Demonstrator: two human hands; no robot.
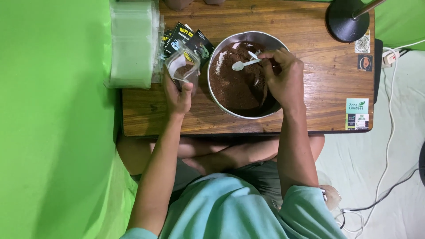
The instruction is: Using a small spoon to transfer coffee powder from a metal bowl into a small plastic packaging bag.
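A round metal bowl (218,98) holding dark brown powder (234,84) sits mid-table. My right hand (285,79) is over the bowl, pinching a small white plastic spoon (241,65) whose bowl end points left above the powder. Left of the bowl, my left hand (178,95) holds up a small clear plastic pouch (181,66) with its mouth open and a little brown powder inside. Behind the pouch lie black printed sachets (192,37).
A low wooden table (318,84) carries a stack of clear plastic bags (132,44) at its left end and a black round lamp base (347,20) at back right. Green cloth lies left; white cables (389,132) trail on the floor to the right.
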